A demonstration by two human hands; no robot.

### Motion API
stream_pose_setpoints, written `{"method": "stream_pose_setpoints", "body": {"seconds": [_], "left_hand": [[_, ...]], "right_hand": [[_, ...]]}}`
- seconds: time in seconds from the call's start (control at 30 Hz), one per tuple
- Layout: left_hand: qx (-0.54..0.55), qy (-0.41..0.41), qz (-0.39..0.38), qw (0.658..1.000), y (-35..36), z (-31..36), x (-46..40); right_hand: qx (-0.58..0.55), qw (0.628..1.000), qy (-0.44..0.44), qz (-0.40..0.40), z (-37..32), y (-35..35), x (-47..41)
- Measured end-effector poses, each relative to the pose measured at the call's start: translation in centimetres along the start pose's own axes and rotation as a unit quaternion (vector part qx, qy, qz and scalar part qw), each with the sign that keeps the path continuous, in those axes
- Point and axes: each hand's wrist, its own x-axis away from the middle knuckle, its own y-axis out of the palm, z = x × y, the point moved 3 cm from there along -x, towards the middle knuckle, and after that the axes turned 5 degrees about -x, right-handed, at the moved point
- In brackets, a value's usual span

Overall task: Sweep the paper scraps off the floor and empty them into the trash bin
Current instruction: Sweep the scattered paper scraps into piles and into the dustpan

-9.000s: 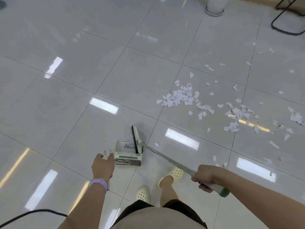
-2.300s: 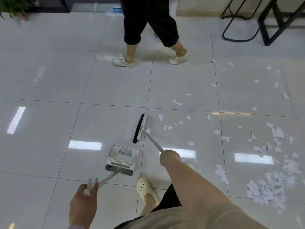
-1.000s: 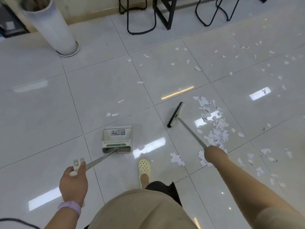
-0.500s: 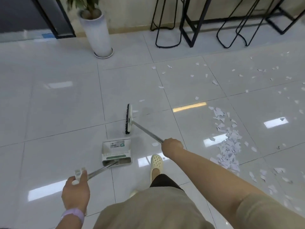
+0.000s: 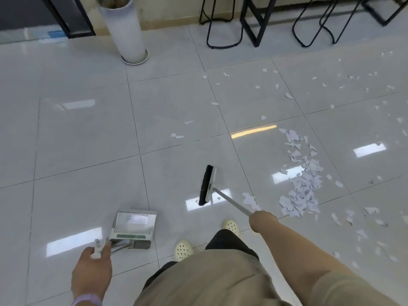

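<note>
My right hand (image 5: 262,220) grips the broom (image 5: 207,185), left hand (image 5: 92,271) grips the dustpan (image 5: 134,226); a fast stroke could scatter the paper scraps (image 5: 302,180).

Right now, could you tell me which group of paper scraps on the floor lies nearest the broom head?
The small cluster right beside the broom handle; the big heap lies farther right.
</note>
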Motion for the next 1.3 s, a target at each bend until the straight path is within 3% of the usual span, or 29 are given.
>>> {"method": "stream_pose_setpoints", "body": {"seconds": [0.13, 0.4, 0.6, 0.77, 0.97, 1.13, 1.3], "left_hand": [[-0.023, -0.011, -0.016, 1.000, 3.5, 3.0, -0.4], [0.037, 0.116, -0.051, 0.991, 10.2, 16.0, 5.1], [0.130, 0.090, -0.035, 0.987, 15.8, 24.0, 9.4], [0.212, 0.023, -0.010, 0.977, 16.5, 28.8, 8.5], [0.271, -0.007, 0.030, 0.962, 13.7, 28.4, 5.8], [0.301, -0.023, 0.047, 0.952, 10.4, 28.5, 0.1], [0.297, -0.035, 0.047, 0.953, 6.7, 29.5, -8.3]], "right_hand": [[0.011, 0.998, 0.060, 0.009, 8.1, -1.5, -1.5], [-0.043, 0.988, 0.144, 0.017, 20.3, -10.3, -3.9], [-0.102, 0.979, 0.165, 0.068, 25.1, -13.6, -6.1], [-0.143, 0.986, 0.069, 0.057, 19.6, -17.4, -7.8], [-0.260, 0.966, -0.001, 0.009, 7.9, -22.2, -9.3], [-0.231, 0.971, -0.050, -0.028, -4.3, -25.4, -8.9], [-0.127, 0.986, -0.108, 0.006, -16.4, -29.9, -6.6]]}}
